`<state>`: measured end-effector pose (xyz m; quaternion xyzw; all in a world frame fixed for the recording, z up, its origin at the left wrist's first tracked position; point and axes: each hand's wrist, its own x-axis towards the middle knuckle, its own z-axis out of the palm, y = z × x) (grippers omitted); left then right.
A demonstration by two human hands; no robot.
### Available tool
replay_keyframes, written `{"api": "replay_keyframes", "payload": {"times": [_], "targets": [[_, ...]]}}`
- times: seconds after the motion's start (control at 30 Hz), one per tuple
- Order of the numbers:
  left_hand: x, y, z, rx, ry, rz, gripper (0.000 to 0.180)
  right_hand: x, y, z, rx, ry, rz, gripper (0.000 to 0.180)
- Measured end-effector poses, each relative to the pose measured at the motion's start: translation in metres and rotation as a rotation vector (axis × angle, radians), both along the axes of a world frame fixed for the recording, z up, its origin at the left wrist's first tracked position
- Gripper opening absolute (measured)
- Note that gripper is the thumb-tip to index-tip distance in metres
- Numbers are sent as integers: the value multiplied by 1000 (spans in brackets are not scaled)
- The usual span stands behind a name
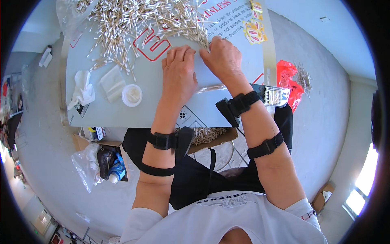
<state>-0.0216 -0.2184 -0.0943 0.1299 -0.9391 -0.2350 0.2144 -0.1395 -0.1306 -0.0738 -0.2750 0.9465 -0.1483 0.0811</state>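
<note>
Both hands are down on the grey table [227,110] at the near edge of the cotton swab heap [134,22]. The right hand [222,58] pinches a small bunch of swabs, fingers curled shut on them. The left hand [178,71] lies flat beside it, fingers together, nothing gripped. A round white tub [132,95] sits off to the left.

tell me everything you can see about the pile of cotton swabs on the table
The pile of thin cotton swabs with pale wooden-looking sticks and white tips lies loose and criss-crossed on the far part of the light grey tabletop, spilling toward its left edge, with strays scattered nearer. It partly covers red printed shapes on the surface. The right hand touches swabs at the pile's near right edge; the left hand rests flat beside it, just short of the pile.
</note>
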Motion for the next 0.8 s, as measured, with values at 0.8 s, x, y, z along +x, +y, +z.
{"api": "replay_keyframes", "payload": {"times": [0.8], "targets": [[-18,1,-18,-279,-159,-18,50,-2,71,1,-265,-155,195,9]]}}
